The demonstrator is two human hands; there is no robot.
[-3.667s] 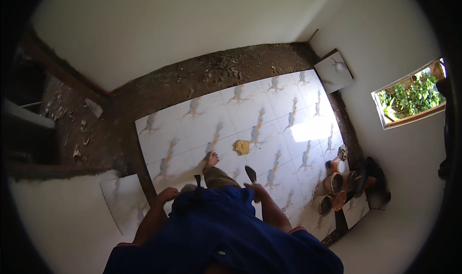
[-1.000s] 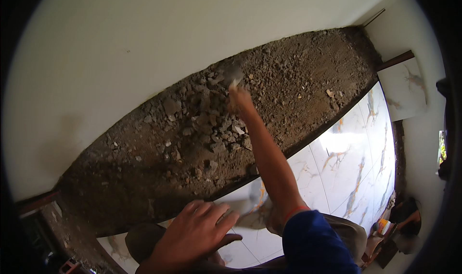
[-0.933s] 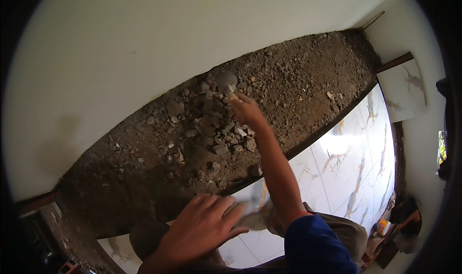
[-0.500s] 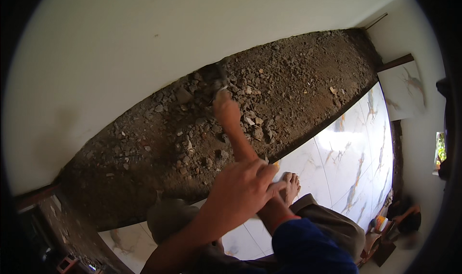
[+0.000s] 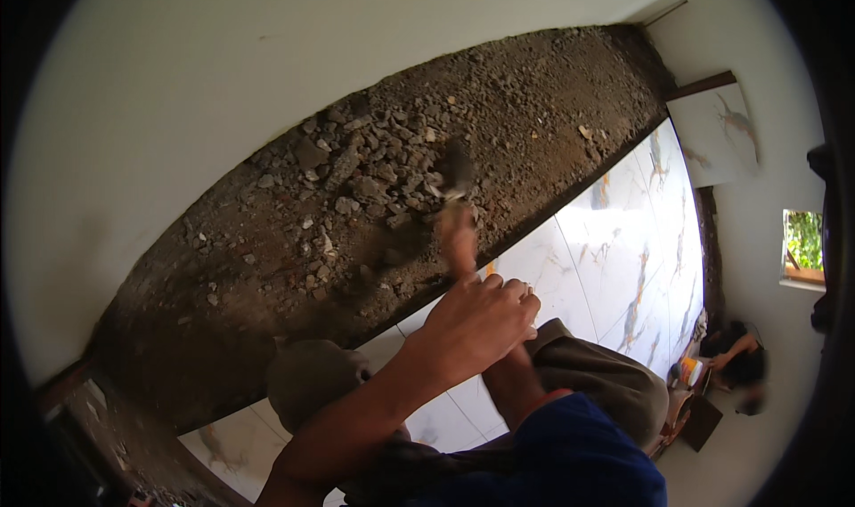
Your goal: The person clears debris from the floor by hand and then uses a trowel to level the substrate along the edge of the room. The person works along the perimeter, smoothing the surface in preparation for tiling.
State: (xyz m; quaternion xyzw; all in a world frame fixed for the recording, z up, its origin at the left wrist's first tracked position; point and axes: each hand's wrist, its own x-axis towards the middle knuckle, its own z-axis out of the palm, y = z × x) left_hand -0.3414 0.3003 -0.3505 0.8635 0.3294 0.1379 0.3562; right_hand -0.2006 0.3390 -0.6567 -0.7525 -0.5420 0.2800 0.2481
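Note:
My right hand [image 5: 460,238] is closed round a hand tool [image 5: 455,167]. Its dark head is smeared by motion, so I cannot tell its kind. The tool is over the right side of a heap of broken grey rubble [image 5: 356,164], which lies on bare brown soil [image 5: 525,106] along the wall. My left hand [image 5: 485,315] lies across my right forearm [image 5: 512,378], its fingers curled round it, near the edge of the white tiles.
Glossy white marbled tiles [image 5: 614,249] border the soil on the near right. A pale wall [image 5: 196,70] runs along the far side. One loose tile [image 5: 721,133] leans at the right. Another person [image 5: 739,355] is at the lower right, beside a white and yellow tub [image 5: 689,371].
My right hand with the tool has moved right and nearer to me, away from the wall. My left hand has stayed on my right forearm. The view has shifted a little.

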